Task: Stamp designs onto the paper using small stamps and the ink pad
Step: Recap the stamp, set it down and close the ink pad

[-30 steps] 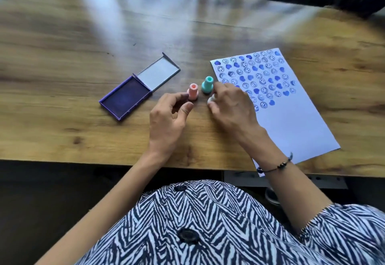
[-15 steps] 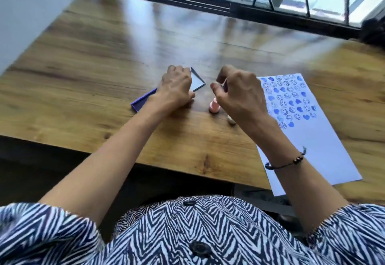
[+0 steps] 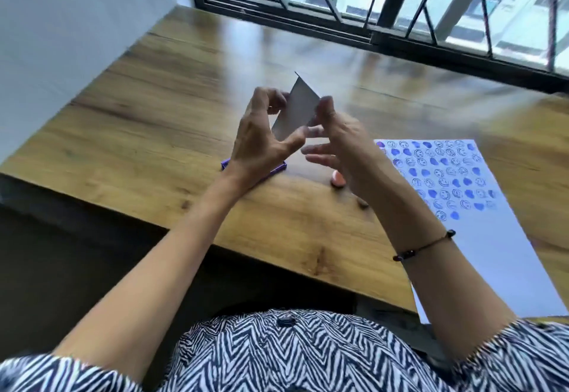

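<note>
The purple ink pad (image 3: 225,164) lies on the wooden table, mostly hidden under my left wrist. Its grey lid (image 3: 297,108) stands tilted up off the table. My left hand (image 3: 261,139) pinches the lid's left edge, and my right hand (image 3: 335,142) holds its right edge with the thumb and forefinger, the other fingers spread. A pink stamp (image 3: 430,179) stands on the table just below my right hand. The white paper (image 3: 492,253) lies to the right, its top half covered with blue smileys and hearts. The teal stamp is out of sight.
A small pale cap-like piece (image 3: 455,203) lies near the pink stamp, beside my right forearm. The table's near edge (image 3: 277,260) runs under both forearms. A barred window (image 3: 400,6) runs along the far side, and a white wall (image 3: 61,37) is at the left.
The view tilted up and drew closer. Both hands moved onto the ink pad's lid, which has swung up from flat on the table. The teal stamp is no longer visible.
</note>
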Action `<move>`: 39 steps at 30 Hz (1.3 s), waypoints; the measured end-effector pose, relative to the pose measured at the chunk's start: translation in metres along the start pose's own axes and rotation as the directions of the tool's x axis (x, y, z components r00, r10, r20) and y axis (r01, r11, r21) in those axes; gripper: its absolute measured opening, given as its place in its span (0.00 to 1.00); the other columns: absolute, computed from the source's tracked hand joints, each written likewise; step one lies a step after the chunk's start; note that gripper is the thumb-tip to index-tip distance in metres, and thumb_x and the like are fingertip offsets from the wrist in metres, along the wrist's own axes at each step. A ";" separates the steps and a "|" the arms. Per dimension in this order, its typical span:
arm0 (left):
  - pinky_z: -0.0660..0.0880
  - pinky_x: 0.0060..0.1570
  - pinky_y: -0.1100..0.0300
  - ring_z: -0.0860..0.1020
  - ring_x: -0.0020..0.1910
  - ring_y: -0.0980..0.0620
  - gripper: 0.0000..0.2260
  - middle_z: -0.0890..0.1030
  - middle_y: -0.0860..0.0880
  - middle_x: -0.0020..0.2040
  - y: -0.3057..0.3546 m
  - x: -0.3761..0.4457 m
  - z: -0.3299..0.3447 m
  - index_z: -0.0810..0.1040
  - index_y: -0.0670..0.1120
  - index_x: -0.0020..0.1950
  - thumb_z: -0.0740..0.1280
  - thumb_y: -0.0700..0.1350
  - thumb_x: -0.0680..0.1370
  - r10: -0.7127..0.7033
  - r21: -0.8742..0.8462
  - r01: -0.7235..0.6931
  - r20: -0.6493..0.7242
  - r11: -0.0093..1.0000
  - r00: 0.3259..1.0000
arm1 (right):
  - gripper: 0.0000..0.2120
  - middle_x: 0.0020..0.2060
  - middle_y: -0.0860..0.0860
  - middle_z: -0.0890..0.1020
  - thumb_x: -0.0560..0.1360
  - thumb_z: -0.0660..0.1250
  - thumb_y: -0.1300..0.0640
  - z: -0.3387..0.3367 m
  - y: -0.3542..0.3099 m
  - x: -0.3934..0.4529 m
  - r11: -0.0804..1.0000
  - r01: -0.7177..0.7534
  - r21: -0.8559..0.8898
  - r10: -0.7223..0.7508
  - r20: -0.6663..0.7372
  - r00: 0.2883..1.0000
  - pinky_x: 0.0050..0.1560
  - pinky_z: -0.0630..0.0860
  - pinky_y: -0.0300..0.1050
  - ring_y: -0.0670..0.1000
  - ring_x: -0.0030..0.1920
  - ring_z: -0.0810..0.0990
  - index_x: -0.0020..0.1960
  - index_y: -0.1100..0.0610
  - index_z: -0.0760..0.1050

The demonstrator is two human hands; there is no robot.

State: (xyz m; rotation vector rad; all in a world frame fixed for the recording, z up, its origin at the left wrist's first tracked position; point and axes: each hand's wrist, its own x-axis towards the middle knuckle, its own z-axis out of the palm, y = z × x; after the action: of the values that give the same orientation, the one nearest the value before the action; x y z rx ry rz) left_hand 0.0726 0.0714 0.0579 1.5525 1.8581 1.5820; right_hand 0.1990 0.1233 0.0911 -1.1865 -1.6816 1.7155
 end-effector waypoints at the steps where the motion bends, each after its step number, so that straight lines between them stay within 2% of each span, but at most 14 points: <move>1: 0.74 0.55 0.51 0.76 0.51 0.44 0.19 0.75 0.45 0.52 0.002 -0.005 -0.004 0.66 0.41 0.50 0.72 0.43 0.66 0.011 -0.022 -0.012 -0.013 1.000 1.000 | 0.19 0.40 0.51 0.78 0.76 0.54 0.39 0.006 -0.001 0.000 0.997 -0.028 0.068 0.023 0.072 0.997 0.47 0.79 0.48 0.51 0.37 0.80 0.47 0.53 0.72; 4: 0.75 0.54 0.45 0.76 0.52 0.43 0.19 0.73 0.46 0.53 -0.001 -0.017 -0.013 0.65 0.41 0.49 0.73 0.40 0.66 0.048 -0.052 -0.050 -0.047 0.997 0.998 | 0.17 0.38 0.51 0.82 0.76 0.54 0.39 0.020 0.000 -0.003 0.974 -0.072 0.217 0.033 0.179 0.983 0.58 0.76 0.56 0.54 0.39 0.81 0.46 0.49 0.75; 7: 0.76 0.51 0.43 0.76 0.54 0.42 0.19 0.73 0.44 0.55 -0.005 -0.029 -0.019 0.63 0.50 0.47 0.71 0.43 0.66 0.074 -0.084 -0.080 -0.069 0.993 0.995 | 0.21 0.50 0.58 0.79 0.75 0.54 0.38 0.027 0.003 -0.004 0.926 -0.191 0.327 0.091 0.297 0.950 0.62 0.72 0.59 0.60 0.50 0.80 0.53 0.51 0.76; 10: 0.76 0.48 0.48 0.75 0.57 0.45 0.18 0.73 0.43 0.57 -0.010 -0.035 -0.025 0.63 0.53 0.45 0.71 0.42 0.66 0.049 -0.154 -0.064 -0.103 0.986 0.993 | 0.30 0.53 0.61 0.76 0.69 0.59 0.37 0.032 0.007 -0.007 0.861 -0.308 0.405 0.122 0.423 0.898 0.59 0.74 0.54 0.62 0.53 0.77 0.62 0.56 0.71; 11: 0.75 0.49 0.48 0.75 0.57 0.45 0.18 0.73 0.43 0.57 -0.013 -0.037 -0.026 0.63 0.51 0.46 0.71 0.43 0.66 0.045 -0.175 -0.064 -0.110 0.982 0.993 | 0.29 0.53 0.61 0.75 0.66 0.63 0.39 0.035 0.006 -0.008 0.854 -0.312 0.415 0.123 0.421 0.899 0.56 0.75 0.51 0.61 0.53 0.76 0.60 0.57 0.72; 13: 0.74 0.54 0.49 0.74 0.57 0.46 0.19 0.72 0.41 0.58 -0.020 -0.039 -0.027 0.61 0.47 0.47 0.71 0.41 0.66 0.068 -0.171 -0.082 -0.086 0.982 0.994 | 0.20 0.48 0.59 0.74 0.62 0.69 0.47 0.043 0.007 -0.009 0.875 -0.241 0.421 0.106 0.319 0.942 0.47 0.73 0.46 0.58 0.47 0.74 0.50 0.56 0.75; 14: 0.73 0.57 0.50 0.74 0.58 0.46 0.20 0.71 0.41 0.58 -0.025 -0.041 -0.028 0.61 0.47 0.47 0.71 0.40 0.67 0.077 -0.143 -0.085 -0.060 0.986 0.995 | 0.16 0.47 0.59 0.74 0.61 0.69 0.50 0.047 0.011 -0.009 0.915 -0.160 0.370 0.079 0.223 0.972 0.45 0.72 0.46 0.56 0.45 0.74 0.46 0.54 0.74; 16: 0.71 0.61 0.52 0.73 0.60 0.43 0.18 0.70 0.40 0.60 -0.037 -0.044 -0.034 0.62 0.44 0.51 0.69 0.38 0.69 0.046 -0.071 -0.048 -0.030 0.996 0.998 | 0.14 0.47 0.58 0.76 0.62 0.70 0.50 0.054 0.026 -0.010 0.998 0.058 -0.002 -0.058 -0.020 0.998 0.52 0.72 0.52 0.58 0.50 0.76 0.44 0.53 0.71; 18: 0.69 0.64 0.51 0.73 0.60 0.43 0.15 0.71 0.39 0.59 -0.051 -0.044 -0.046 0.63 0.41 0.53 0.63 0.35 0.69 -0.084 -0.081 0.077 -0.083 0.994 0.993 | 0.17 0.50 0.57 0.76 0.64 0.72 0.49 0.059 0.044 -0.013 0.866 0.204 -0.455 -0.282 -0.108 0.953 0.57 0.70 0.55 0.59 0.55 0.74 0.46 0.56 0.70; 21: 0.70 0.60 0.58 0.76 0.55 0.48 0.14 0.77 0.39 0.55 -0.063 -0.039 -0.063 0.62 0.45 0.54 0.57 0.36 0.70 -0.330 -0.211 0.311 -0.059 0.926 0.942 | 0.23 0.60 0.60 0.73 0.65 0.69 0.45 0.067 0.066 -0.019 0.612 0.224 -0.758 -0.362 -0.017 0.932 0.58 0.69 0.56 0.60 0.58 0.71 0.50 0.59 0.69; 24: 0.73 0.52 0.68 0.78 0.52 0.50 0.12 0.79 0.41 0.53 -0.066 -0.028 -0.065 0.62 0.47 0.58 0.54 0.38 0.75 -0.424 -0.211 0.440 0.117 0.873 0.898 | 0.26 0.68 0.61 0.66 0.65 0.68 0.44 0.076 0.079 -0.016 0.477 0.215 -0.852 -0.340 0.046 0.939 0.61 0.67 0.55 0.61 0.61 0.68 0.54 0.61 0.68; 27: 0.73 0.44 0.75 0.77 0.46 0.54 0.14 0.78 0.40 0.53 -0.062 -0.018 -0.057 0.60 0.43 0.64 0.51 0.38 0.78 -0.462 -0.225 0.503 0.211 0.835 0.861 | 0.28 0.69 0.62 0.64 0.66 0.66 0.43 0.080 0.082 -0.012 0.443 0.205 -0.873 -0.331 0.053 0.942 0.64 0.66 0.56 0.62 0.63 0.66 0.57 0.62 0.67; 33: 0.71 0.57 0.62 0.78 0.52 0.50 0.15 0.79 0.37 0.55 -0.062 -0.013 -0.056 0.58 0.44 0.65 0.50 0.40 0.79 -0.494 -0.201 0.548 0.262 0.812 0.829 | 0.29 0.70 0.63 0.63 0.67 0.65 0.42 0.083 0.082 -0.008 0.436 0.199 -0.878 -0.334 0.047 0.941 0.68 0.63 0.55 0.62 0.66 0.64 0.58 0.62 0.66; 39: 0.69 0.61 0.56 0.77 0.53 0.49 0.15 0.80 0.38 0.55 -0.065 -0.012 -0.057 0.58 0.45 0.65 0.51 0.42 0.79 -0.498 -0.157 0.545 0.258 0.824 0.828 | 0.27 0.69 0.63 0.66 0.66 0.68 0.43 0.077 0.081 -0.009 0.496 0.203 -0.844 -0.371 0.005 0.929 0.66 0.65 0.55 0.62 0.65 0.66 0.54 0.62 0.67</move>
State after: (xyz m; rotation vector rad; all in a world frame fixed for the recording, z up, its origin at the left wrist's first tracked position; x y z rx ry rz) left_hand 0.0005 0.0402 0.0213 0.9457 1.7196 1.2632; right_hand 0.1599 0.0605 0.0068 -1.2429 -2.5045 0.4898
